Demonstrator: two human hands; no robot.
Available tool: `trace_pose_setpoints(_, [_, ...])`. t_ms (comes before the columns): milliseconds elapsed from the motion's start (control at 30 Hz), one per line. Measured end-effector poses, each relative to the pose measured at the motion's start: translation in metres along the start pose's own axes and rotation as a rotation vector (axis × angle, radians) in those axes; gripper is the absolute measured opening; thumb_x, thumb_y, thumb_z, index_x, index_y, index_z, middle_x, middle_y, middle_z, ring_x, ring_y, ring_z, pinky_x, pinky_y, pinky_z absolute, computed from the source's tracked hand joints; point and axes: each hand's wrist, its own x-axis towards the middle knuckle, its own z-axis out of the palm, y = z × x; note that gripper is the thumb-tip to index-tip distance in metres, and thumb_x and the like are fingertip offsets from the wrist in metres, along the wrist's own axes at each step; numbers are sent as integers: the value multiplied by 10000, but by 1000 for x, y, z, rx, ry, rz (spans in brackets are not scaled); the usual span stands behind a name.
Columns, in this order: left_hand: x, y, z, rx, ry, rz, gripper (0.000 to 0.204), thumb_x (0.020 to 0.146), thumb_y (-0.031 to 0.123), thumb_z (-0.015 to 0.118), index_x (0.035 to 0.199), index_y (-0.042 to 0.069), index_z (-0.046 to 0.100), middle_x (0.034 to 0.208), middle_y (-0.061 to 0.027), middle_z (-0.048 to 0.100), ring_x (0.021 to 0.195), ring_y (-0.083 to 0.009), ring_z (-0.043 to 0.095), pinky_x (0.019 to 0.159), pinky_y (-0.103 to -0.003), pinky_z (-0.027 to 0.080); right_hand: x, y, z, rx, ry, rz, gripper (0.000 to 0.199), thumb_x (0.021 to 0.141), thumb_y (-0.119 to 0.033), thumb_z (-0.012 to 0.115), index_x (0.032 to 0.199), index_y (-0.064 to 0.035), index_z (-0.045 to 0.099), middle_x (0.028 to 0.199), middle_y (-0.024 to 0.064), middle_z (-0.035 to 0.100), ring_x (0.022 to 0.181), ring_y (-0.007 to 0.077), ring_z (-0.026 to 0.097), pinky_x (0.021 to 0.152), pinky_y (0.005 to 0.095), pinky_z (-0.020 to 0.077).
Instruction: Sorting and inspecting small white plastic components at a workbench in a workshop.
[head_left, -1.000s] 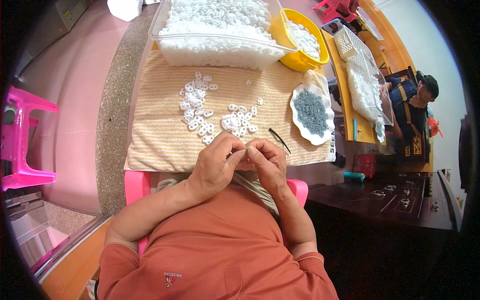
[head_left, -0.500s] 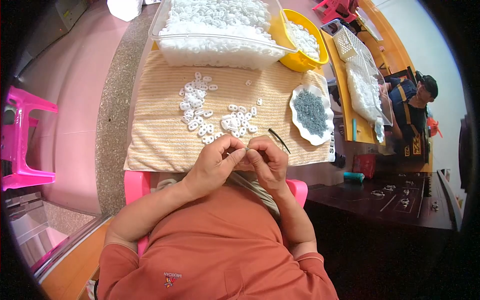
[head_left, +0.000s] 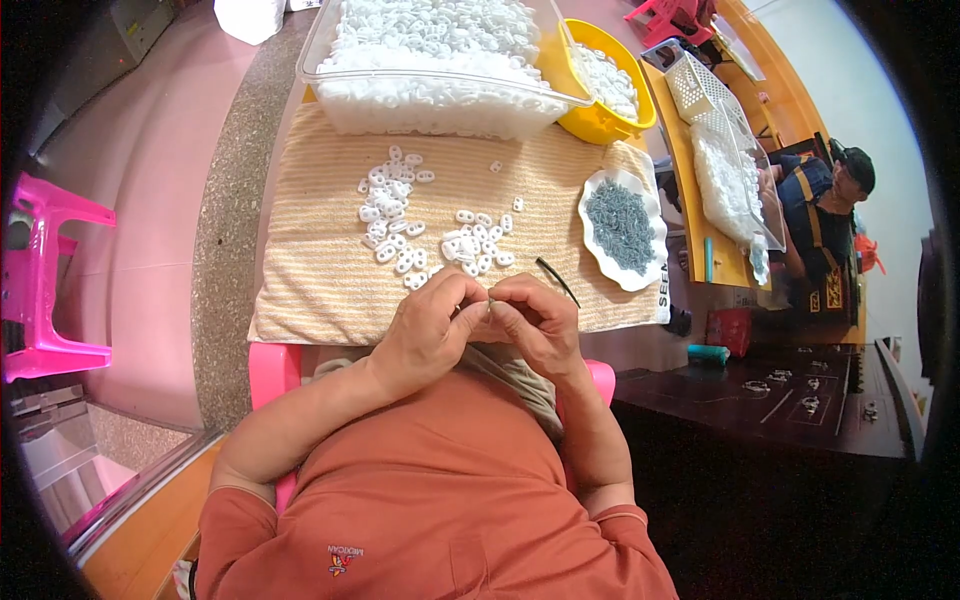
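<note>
My left hand (head_left: 425, 325) and my right hand (head_left: 540, 325) meet fingertip to fingertip over the towel's front edge. Both are closed in a pinch around something tiny, mostly hidden by the fingers. Just beyond them, small white oval pieces with two holes (head_left: 476, 242) lie loosely heaped on the striped towel (head_left: 320, 270). A longer scatter of the same white pieces (head_left: 385, 200) spreads farther left. Beside my right hand rests a thin black stick-like tool (head_left: 557, 281). To its right, a white scalloped dish (head_left: 592, 245) holds many small grey slender parts (head_left: 622, 222).
A clear tub (head_left: 440, 122) full of white pieces stands at the far edge, next to a yellow bucket (head_left: 600, 127) holding more. On the left is a pink stool (head_left: 65, 270). Another person (head_left: 820, 200) sits at the right beside a clear bin (head_left: 730, 185).
My hands have shifted very slightly, with the right fingers a little more curled at the pinch. The pieces on the towel have not moved.
</note>
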Motion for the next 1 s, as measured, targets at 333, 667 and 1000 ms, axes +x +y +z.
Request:
trace_pose_setpoints(333, [0, -2, -1, 49, -2, 40, 87, 883, 33, 595, 942, -25, 567, 862, -126, 570, 780, -239, 572, 699, -311, 466, -1, -2, 0, 7, -27, 112, 83, 919, -15, 602, 974, 41, 629, 895, 34, 625, 791, 70, 568, 687, 202, 458])
trace_pose_setpoints(667, [-2, -5, -1, -92, -70, -109, 108, 917, 78, 587, 974, -14, 583, 876, -63, 583, 797, -129, 548, 705, -264, 463, -2, -5, 3, 8, 8, 159, 37, 918, 4, 596, 951, 21, 596, 871, 18, 599, 760, 45, 547, 658, 185, 442])
trace_pose_setpoints(1000, [2, 3, -7, -226, -169, -208, 146, 927, 118, 600, 933, -26, 578, 880, -87, 596, 802, -146, 618, 671, -278, 521, -2, -10, -3, 21, -20, 205, 81, 876, -42, 634, 923, 23, 621, 844, 73, 628, 758, 120, 590, 684, 248, 487])
